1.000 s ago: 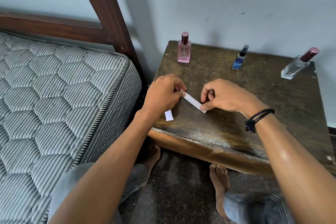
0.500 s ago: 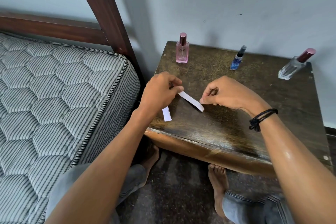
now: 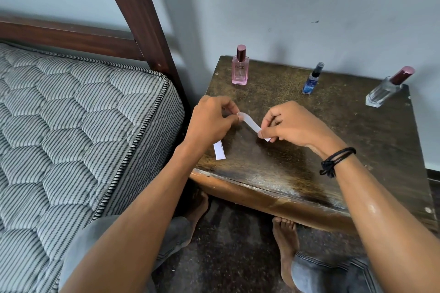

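Left hand point(image 3: 212, 123) and right hand point(image 3: 289, 126) pinch a paper strip point(image 3: 250, 122) above the wooden table point(image 3: 345, 126).

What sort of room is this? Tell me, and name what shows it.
Most likely a bedroom: a quilted striped mattress in a dark wooden bed frame, and beside it a worn wooden table bearing a pink perfume bottle.

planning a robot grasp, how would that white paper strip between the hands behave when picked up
Probably floppy: the paper strip bends in a curve between the left hand and right hand, which pinch its ends. Likely very light, since it looks thin and narrow.
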The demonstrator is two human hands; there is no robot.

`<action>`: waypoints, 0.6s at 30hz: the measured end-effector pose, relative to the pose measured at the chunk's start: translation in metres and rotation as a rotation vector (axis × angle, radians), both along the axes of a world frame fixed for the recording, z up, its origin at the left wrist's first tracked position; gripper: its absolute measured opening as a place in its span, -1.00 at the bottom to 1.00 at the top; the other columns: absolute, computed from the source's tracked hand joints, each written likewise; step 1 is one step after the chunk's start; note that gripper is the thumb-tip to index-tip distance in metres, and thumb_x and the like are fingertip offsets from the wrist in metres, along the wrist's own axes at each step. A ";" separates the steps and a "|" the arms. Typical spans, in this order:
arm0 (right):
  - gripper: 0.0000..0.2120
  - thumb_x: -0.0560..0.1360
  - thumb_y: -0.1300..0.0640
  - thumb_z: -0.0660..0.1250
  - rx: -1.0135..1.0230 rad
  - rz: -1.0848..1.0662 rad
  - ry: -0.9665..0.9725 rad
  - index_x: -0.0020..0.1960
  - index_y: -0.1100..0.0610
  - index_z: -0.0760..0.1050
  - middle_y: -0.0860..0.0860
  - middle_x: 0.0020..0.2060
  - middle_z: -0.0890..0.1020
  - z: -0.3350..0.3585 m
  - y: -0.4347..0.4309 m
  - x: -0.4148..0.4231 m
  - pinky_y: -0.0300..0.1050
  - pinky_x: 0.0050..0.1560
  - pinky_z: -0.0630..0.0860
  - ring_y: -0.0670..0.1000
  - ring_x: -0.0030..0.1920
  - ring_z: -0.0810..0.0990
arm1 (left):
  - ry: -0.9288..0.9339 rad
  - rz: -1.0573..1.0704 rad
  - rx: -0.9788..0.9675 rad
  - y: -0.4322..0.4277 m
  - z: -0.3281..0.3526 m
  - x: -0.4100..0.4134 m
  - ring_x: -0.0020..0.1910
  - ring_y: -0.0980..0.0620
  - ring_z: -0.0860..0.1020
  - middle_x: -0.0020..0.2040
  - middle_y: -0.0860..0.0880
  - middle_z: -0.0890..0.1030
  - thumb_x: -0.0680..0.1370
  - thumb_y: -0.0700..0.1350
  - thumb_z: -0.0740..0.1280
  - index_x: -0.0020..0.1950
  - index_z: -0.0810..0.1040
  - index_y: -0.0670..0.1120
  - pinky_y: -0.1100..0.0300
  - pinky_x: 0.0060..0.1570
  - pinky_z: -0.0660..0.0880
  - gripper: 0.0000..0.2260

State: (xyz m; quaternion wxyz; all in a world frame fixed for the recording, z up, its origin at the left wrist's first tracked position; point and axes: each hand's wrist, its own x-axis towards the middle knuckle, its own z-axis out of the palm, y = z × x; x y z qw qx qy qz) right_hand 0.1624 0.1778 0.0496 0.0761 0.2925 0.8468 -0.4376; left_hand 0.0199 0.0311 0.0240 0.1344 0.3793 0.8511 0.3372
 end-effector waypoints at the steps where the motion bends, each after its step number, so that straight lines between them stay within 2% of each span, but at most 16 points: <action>1: -0.88 0.43 0.23 0.57 -0.064 -0.046 0.032 -0.14 0.14 0.63 0.00 -0.34 0.73 0.000 -0.001 0.000 -0.18 -0.26 0.52 -0.06 -0.33 0.69 | -0.067 0.022 0.052 0.000 0.002 -0.002 -0.10 0.10 0.63 -0.19 0.12 0.69 0.46 -0.04 0.56 -0.13 0.69 -0.02 0.11 -0.02 0.58 -0.90; 5: -0.82 0.44 0.33 0.54 -0.230 -0.190 0.097 -0.05 0.20 0.57 0.10 -0.33 0.73 0.001 -0.004 -0.001 -0.26 -0.40 0.48 -0.02 -0.38 0.67 | -0.231 0.050 0.216 0.000 0.009 -0.005 -0.18 0.04 0.67 -0.22 0.05 0.72 0.45 -0.11 0.56 -0.13 0.72 -0.04 0.10 -0.08 0.63 -0.94; 10: -0.80 0.41 0.40 0.52 -0.318 -0.318 0.099 -0.06 0.21 0.57 0.16 -0.33 0.72 0.000 -0.006 -0.003 -0.26 -0.46 0.42 -0.01 -0.45 0.62 | -0.309 -0.001 0.274 -0.001 0.014 -0.001 -0.24 0.16 0.61 -0.20 0.05 0.72 0.46 -0.11 0.55 -0.15 0.73 -0.05 0.23 -0.12 0.56 -0.95; 14: -0.77 0.39 0.42 0.50 -0.364 -0.365 0.070 -0.05 0.19 0.57 0.14 -0.36 0.71 -0.001 -0.007 -0.005 -0.30 -0.54 0.33 -0.03 -0.50 0.58 | -0.248 0.006 0.269 0.001 0.013 0.001 -0.28 0.21 0.57 -0.23 0.07 0.71 0.46 -0.13 0.54 -0.15 0.73 -0.07 0.30 -0.18 0.50 -0.96; 18: -0.77 0.39 0.39 0.51 -0.305 -0.314 0.038 -0.05 0.17 0.55 0.12 -0.37 0.72 -0.002 -0.008 -0.005 -0.31 -0.56 0.26 -0.05 -0.51 0.55 | -0.140 0.031 0.183 0.000 0.008 -0.001 -0.27 0.23 0.61 -0.26 0.13 0.70 0.47 -0.10 0.54 -0.16 0.72 0.00 0.29 -0.18 0.54 -0.97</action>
